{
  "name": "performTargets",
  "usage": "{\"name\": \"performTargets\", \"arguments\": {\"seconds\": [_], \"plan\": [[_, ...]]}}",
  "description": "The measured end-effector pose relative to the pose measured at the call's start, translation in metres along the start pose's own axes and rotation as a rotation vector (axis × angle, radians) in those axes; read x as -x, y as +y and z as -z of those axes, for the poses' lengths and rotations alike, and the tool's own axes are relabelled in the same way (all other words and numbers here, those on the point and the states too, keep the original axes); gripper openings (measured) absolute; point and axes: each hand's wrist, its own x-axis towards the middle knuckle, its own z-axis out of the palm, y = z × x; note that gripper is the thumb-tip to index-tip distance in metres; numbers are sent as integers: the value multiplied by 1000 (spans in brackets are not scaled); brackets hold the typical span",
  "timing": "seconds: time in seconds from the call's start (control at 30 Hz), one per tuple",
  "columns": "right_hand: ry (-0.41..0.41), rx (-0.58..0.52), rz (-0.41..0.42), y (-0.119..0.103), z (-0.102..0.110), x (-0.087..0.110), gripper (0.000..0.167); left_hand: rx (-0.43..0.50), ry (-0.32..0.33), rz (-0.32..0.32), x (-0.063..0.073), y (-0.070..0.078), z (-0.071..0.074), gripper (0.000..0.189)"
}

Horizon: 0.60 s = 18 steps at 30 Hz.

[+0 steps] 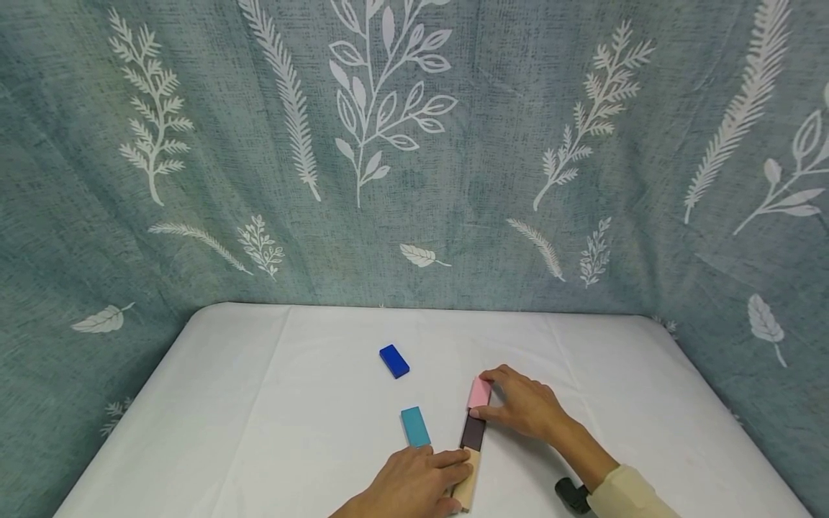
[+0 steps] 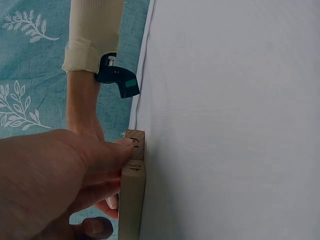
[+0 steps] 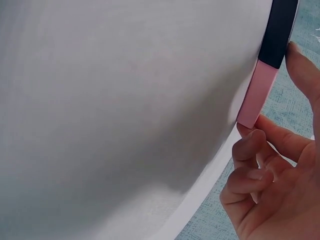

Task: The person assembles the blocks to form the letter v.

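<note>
A pink block [image 1: 479,393], a dark brown block [image 1: 473,434] and plain wooden blocks [image 2: 132,200] lie end to end in a slightly slanted row on a white cloth. My right hand [image 1: 527,403] grips the far part of the row, index finger at the pink block's far end and thumb against the dark block's side. Fingers of my left hand [image 1: 414,482] reach over the wooden part and hold it, partly hiding it. Handwritten numbers mark the wooden ends in the left wrist view. A teal block [image 1: 415,426] lies just beyond my left hand.
Farther back on the white-covered table [image 1: 311,403] lies a blue block [image 1: 394,361]. A teal curtain [image 1: 479,158] with white leaf prints hangs behind and around the table. A dark wrist camera [image 1: 573,496] sits by the right sleeve.
</note>
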Motion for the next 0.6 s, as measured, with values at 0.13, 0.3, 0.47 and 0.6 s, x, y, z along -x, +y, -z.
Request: {"name": "performTargets", "arguments": {"seconds": [0.13, 0.3, 0.47, 0.6], "plan": [[-6, -10, -6, 0, -2, 0, 69, 26, -24, 5, 0, -1, 0, 50], [-12, -21, -10, 0, -2, 2, 70, 54, -43, 9, 0, -1, 0, 51], [-20, -31, -8, 0, -2, 4, 72, 41, -16, -24, 2, -3, -1, 51], [-27, -32, -11, 0, -2, 5, 77, 66, 18, -51, 4, -5, -1, 54]]}}
